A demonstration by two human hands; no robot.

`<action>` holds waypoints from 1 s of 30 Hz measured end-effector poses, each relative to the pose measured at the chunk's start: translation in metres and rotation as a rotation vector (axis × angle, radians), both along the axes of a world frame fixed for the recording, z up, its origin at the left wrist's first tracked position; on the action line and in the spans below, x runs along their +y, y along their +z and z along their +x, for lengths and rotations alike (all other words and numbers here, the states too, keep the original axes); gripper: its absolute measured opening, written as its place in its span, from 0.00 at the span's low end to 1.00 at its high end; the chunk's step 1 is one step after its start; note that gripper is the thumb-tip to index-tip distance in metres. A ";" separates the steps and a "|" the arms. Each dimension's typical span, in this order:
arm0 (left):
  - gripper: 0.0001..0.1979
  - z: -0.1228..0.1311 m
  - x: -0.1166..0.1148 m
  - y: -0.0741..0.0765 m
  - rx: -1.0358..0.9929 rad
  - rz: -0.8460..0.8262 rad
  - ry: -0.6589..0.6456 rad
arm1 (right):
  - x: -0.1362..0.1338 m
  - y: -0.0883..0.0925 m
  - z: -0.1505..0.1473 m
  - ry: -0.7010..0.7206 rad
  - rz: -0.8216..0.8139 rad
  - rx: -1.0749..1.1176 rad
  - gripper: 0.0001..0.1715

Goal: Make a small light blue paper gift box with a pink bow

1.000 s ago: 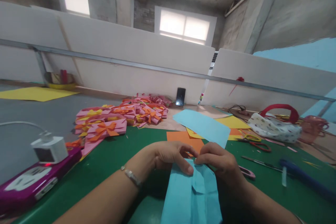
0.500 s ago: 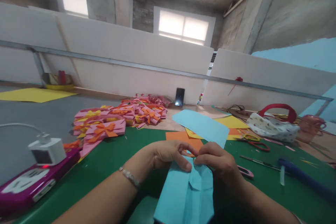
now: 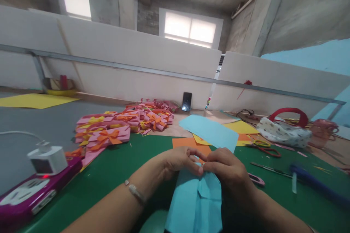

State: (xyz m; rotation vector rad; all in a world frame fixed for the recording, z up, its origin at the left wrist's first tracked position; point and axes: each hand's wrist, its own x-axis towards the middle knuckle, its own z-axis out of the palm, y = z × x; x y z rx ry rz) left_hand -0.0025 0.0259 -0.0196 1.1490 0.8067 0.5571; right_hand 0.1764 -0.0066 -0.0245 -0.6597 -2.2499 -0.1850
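Note:
A folded light-blue paper piece (image 3: 188,200), shaped like a bag or envelope with a creased strip down its middle, is held between both hands at the front of the table. My left hand (image 3: 183,160) pinches its top edge, thumb on the near face and index finger curled over. At the right part of the same edge, the closed fingers of my right hand (image 3: 226,169) press the paper, their tips almost touching the left thumb. Just beyond my hands lies an orange sheet (image 3: 188,142), partly under a light-blue sheet (image 3: 209,131).
Pink folded pieces with bows (image 3: 109,136) are heaped at left. A purple power strip (image 3: 35,189) with a white charger (image 3: 49,160) stands left. Scissors (image 3: 262,145), a pink cutter (image 3: 256,179) and a blue tool (image 3: 319,185) lie right, near a fabric bag (image 3: 283,133).
My left thumb has moved slightly right along the top edge, closer to my right fingers. The blue paper's lower end has shifted and narrowed a little.

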 end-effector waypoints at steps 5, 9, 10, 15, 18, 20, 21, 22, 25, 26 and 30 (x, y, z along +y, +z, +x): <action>0.22 0.004 -0.003 0.010 0.134 0.260 0.221 | 0.005 0.006 0.007 -0.047 -0.271 0.202 0.17; 0.25 0.011 -0.011 0.017 0.265 0.484 0.398 | 0.003 0.014 0.005 -0.197 -0.505 0.299 0.07; 0.25 0.014 -0.014 0.019 0.260 0.508 0.407 | 0.002 0.015 0.003 -0.220 -0.578 0.310 0.08; 0.26 0.021 -0.025 0.026 0.244 0.559 0.427 | 0.002 0.017 -0.003 -0.235 -0.820 0.400 0.07; 0.25 0.022 -0.029 0.030 0.276 0.592 0.432 | 0.002 0.018 -0.003 -0.211 -0.840 0.429 0.07; 0.24 0.023 -0.032 0.032 0.286 0.608 0.437 | 0.001 0.019 -0.004 -0.211 -0.831 0.448 0.07; 0.24 0.024 -0.032 0.032 0.294 0.619 0.446 | 0.000 0.020 -0.004 -0.213 -0.825 0.452 0.07; 0.24 0.024 -0.033 0.032 0.304 0.629 0.455 | -0.001 0.021 -0.004 -0.216 -0.821 0.453 0.07; 0.22 0.026 -0.036 0.032 0.327 0.661 0.479 | -0.004 0.022 -0.005 -0.254 -0.789 0.437 0.06; 0.22 0.026 -0.036 0.032 0.329 0.677 0.487 | -0.005 0.023 -0.005 -0.271 -0.768 0.431 0.06; 0.20 0.028 -0.038 0.031 0.328 0.755 0.544 | -0.004 0.022 -0.006 -0.270 -0.680 0.454 0.06</action>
